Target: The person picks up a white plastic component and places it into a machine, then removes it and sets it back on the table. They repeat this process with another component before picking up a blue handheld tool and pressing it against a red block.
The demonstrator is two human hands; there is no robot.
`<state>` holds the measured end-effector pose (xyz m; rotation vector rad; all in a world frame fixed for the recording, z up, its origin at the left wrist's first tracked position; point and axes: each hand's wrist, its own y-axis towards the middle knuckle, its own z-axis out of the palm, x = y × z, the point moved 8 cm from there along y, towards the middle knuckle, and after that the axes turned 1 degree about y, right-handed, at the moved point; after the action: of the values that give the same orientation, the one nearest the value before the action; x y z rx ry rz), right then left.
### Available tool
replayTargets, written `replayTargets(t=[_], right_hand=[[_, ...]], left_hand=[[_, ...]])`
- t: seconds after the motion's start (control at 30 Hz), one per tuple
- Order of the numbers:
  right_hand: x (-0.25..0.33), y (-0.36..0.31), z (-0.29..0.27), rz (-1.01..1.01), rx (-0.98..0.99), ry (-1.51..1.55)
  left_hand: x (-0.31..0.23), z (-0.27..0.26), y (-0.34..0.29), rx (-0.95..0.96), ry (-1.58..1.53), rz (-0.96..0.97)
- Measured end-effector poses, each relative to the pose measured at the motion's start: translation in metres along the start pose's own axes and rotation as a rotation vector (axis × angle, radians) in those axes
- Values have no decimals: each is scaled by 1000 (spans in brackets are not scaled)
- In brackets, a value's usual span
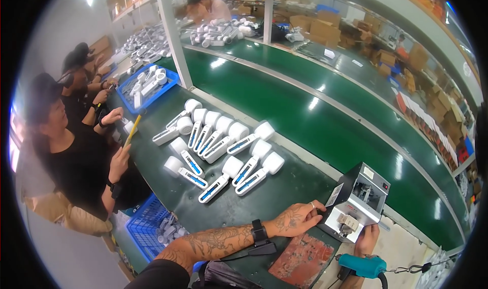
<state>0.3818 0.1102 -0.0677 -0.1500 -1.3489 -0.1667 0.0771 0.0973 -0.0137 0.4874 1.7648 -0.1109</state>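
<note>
A black and silver screw feeder (354, 202), a small boxy machine with an open top and a red switch, stands at the right end of the bench. My left hand (299, 219) is curled, its fingertips against the machine's left side. At the machine's front right corner, the fingers of my right hand (367, 239) are bent around the edge; part of that hand is hidden. A teal electric screwdriver (362, 264) hangs from a coiled cable over my right forearm. Left of the feeder lie several white round-headed devices (213, 188), their handles open with blue strips inside.
A worn reddish mat (302, 261) lies before the feeder. Beyond the bench runs a green conveyor belt (315, 121). Blue baskets of white parts stand at the back left (170, 82) and lower left (147, 225). At left, a co-worker (71, 147) holds a yellow tool (133, 129).
</note>
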Motion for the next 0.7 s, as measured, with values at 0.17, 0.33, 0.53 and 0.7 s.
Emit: replayTargets(t=[0.17, 0.33, 0.53, 0.7], right_hand=[[1, -1, 7, 0, 10, -10], [-5, 1, -7, -43, 19, 9], [1, -1, 10, -36, 49, 19], [-3, -1, 4, -34, -7, 3]], left_hand=[[2, -2, -2, -3, -9, -20], [-1, 4, -1, -24, 40, 36], [2, -2, -6, -34, 26, 25], [0, -4, -4, -14, 12, 19]])
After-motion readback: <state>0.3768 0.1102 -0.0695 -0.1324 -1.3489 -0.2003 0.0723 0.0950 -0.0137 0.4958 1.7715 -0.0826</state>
